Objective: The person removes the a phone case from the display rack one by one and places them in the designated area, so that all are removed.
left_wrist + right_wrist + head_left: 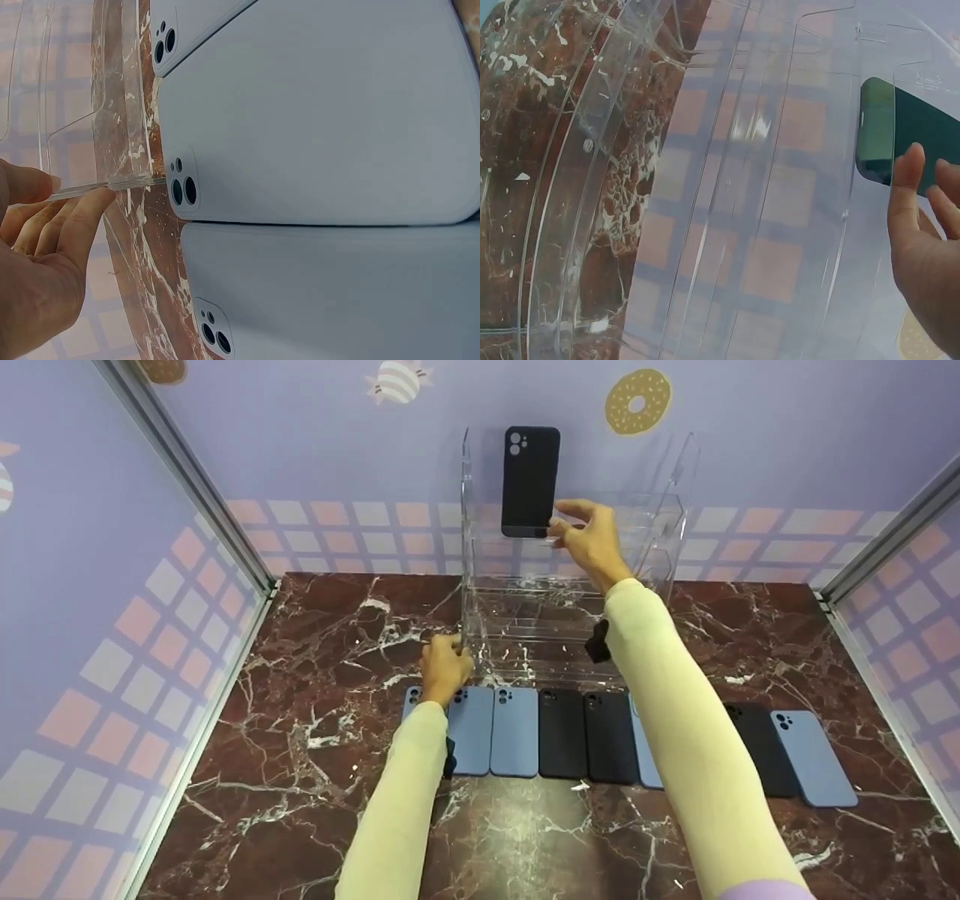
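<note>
A black phone case [529, 480] stands upright on the top tier of a clear acrylic display rack [540, 585]. My right hand [592, 540] is at the case's lower right edge, with thumb and forefinger apart; in the right wrist view, the fingertips [909, 161] overlap the case [922, 139] by the clear lip. Lower down, my left hand [444, 666] pinches the rack's left side panel [82, 191] between thumb and fingers. Just in front of the rack, light blue phone cases [514, 735] and black phone cases [562, 735] lie in a row, camera holes toward the rack.
The dark red marbled tabletop [300, 780] carries everything. A purple wall [315, 442] with a checked band rises behind the rack, and side panels [90, 585] flank the table. My right sleeve [690, 720] covers part of the row of cases.
</note>
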The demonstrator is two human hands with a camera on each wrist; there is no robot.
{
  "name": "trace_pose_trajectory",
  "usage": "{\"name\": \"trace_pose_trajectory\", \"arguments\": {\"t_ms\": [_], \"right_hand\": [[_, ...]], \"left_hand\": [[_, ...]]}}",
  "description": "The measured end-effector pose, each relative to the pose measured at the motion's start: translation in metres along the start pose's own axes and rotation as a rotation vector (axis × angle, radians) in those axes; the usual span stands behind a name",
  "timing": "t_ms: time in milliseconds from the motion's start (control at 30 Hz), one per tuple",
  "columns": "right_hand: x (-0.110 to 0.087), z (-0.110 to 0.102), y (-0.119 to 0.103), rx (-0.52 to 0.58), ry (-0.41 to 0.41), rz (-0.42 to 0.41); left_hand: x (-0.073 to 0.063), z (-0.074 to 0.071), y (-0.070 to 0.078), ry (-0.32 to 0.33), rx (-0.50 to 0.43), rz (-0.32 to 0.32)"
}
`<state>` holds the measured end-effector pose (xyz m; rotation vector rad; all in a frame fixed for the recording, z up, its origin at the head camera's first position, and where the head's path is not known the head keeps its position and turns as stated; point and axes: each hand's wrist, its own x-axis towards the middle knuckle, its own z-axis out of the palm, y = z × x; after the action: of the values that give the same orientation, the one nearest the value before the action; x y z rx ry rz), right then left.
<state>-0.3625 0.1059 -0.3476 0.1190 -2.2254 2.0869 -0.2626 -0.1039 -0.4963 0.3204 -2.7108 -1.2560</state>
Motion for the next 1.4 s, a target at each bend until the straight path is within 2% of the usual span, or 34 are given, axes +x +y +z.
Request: {"name": "trace_pose_trajectory", "arguments": {"t_ms": [133, 333, 433, 567, 1000, 1200, 1400], "right_hand": [[0.005, 0.003, 0.001, 0.067, 0.07, 0.015], [0.01, 0.008, 0.001, 0.117, 0.1, 0.083], [0.011, 0.011, 0.001, 0.109, 0.107, 0.118], [0.013, 0.015, -0.001, 0.087, 0.111, 0.124], [0.013, 0.017, 0.0, 0.087, 0.168, 0.093], [0.015, 0.019, 0.005, 0.055, 0.181, 0.04], [0.015, 0.024, 0.007, -0.017, 0.235, -0.031]], "left_hand": [[0.0, 0.001, 0.001, 0.002, 0.011, 0.004], [0.0, 0.002, 0.002, -0.003, 0.016, 0.009], [0.0, 0.003, 0.002, 0.005, 0.008, 0.017], [0.0, 0.001, 0.003, 0.021, 0.011, 0.027], [0.0, 0.001, 0.002, 0.019, 0.043, 0.04], [0.0, 0.002, 0.0, 0.023, 0.035, 0.034], [0.0, 0.0, -0.003, 0.02, 0.015, 0.031]]}}
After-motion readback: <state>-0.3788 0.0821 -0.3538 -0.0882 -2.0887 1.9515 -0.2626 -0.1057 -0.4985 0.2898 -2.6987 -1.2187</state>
